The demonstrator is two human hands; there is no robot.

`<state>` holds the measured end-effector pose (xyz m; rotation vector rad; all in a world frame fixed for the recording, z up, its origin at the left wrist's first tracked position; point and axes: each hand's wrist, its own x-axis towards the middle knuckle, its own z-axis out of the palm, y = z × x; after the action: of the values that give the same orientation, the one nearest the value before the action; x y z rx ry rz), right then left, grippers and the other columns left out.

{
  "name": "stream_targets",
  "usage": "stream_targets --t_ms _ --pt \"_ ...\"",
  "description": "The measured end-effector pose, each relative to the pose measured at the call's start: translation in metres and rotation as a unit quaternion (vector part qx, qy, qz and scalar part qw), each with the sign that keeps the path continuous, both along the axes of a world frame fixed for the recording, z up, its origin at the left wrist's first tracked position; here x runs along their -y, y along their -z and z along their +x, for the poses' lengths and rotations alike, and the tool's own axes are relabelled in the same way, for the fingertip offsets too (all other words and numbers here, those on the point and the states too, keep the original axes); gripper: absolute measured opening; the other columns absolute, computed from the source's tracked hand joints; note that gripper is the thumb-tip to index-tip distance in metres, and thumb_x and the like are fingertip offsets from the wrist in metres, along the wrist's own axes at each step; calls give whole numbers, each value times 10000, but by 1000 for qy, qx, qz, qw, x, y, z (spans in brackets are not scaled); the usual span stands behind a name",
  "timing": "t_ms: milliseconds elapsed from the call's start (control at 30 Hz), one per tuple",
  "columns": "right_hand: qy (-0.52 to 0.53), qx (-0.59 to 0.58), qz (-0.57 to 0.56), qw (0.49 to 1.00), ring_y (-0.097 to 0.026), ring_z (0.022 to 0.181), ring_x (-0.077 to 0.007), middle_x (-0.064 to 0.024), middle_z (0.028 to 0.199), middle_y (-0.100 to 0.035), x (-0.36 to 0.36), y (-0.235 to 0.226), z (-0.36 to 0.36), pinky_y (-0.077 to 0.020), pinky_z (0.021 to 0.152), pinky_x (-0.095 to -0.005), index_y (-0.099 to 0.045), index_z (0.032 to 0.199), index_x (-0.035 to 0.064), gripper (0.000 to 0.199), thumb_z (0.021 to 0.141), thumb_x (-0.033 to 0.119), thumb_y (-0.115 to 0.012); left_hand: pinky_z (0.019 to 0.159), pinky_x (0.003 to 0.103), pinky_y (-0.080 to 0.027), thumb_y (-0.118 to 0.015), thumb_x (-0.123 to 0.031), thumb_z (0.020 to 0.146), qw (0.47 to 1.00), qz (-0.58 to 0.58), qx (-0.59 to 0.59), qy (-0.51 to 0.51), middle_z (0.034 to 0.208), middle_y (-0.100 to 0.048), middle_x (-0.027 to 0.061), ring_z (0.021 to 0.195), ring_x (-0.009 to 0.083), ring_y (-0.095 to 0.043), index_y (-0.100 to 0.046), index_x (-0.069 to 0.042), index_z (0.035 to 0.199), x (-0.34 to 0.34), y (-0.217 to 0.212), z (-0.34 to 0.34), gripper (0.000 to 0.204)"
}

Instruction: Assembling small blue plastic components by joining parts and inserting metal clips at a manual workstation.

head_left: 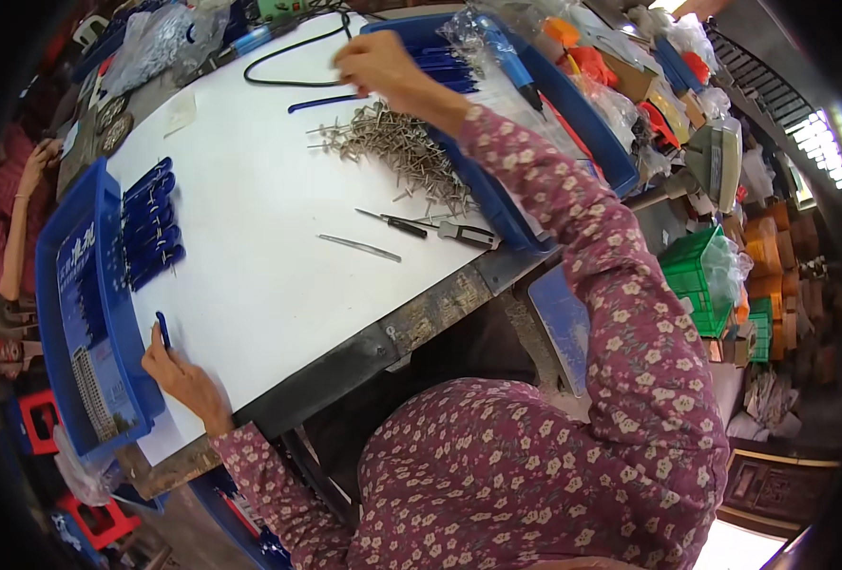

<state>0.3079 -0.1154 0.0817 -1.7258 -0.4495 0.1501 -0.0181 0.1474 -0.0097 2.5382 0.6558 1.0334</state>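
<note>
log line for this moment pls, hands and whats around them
left hand holds blue handle beside left blue tray | right hand reaching at far blue tray above metal pin pile | white table

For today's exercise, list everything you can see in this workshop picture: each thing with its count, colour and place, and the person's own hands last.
table: one, white, centre
metal pins: a heap, grey, upper middle
blue handles: a row, count unclear, left
left tray: one, blue, left edge
right tray: one, blue, upper right
screwdriver: one, black handle, mid table
metal strip: one, grey, mid table
cable: one, black, top
green crates: stacked, right
left hand: holds a blue handle
right hand: above the pins
</note>
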Motion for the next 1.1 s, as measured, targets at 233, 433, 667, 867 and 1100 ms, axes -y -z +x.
stream_targets --t_ms 233,433,667,867,1100 --pt "115 120 -180 970 -599 589 -216 -153 679 -617 128 73 65 -487 599 -334 -642 832 -20 230 726 139 -514 765 280 -410 -497 -133 894 988 -150 26 22 952 -487 70 859 156 -492 -545 1 1126 31 -15 6 273" --pt "28 318 -284 904 -557 837 -311 -115 913 -572 139 93 63 -454 742 -393 -609 898 36 239 700 60 -477 832 259 -397 -506 -148 902 966 -233 64 88 1022 -561 68 940 145 -524 -550 23 1098 71 -26 28 264" --pt "43 396 -327 857 -541 793 -306 -115 855 -519 137 92 58 -461 656 -409 -547 856 46 156 703 51 -514 532 173 -267 -495 -149 903 941 -296 79 142 807 -547 -9 621 32 -343 -566 9 1067 112 -41 43 239" --pt "31 375 -400 836 -527 831 -283 -106 867 -481 139 84 52 -437 707 -382 -503 911 45 179 737 57 -541 528 181 -274 -499 -177 906 882 -425 78 190 759 -526 4 611 44 -374 -555 12 1020 133 -57 41 228" --pt "0 387 -321 864 -545 855 -304 -120 934 -509 139 94 64 -447 678 -414 -496 949 51 252 699 28 -516 500 178 -286 -478 -149 903 823 -513 60 235 746 -546 31 568 52 -411 -535 -12 997 148 -64 34 175"
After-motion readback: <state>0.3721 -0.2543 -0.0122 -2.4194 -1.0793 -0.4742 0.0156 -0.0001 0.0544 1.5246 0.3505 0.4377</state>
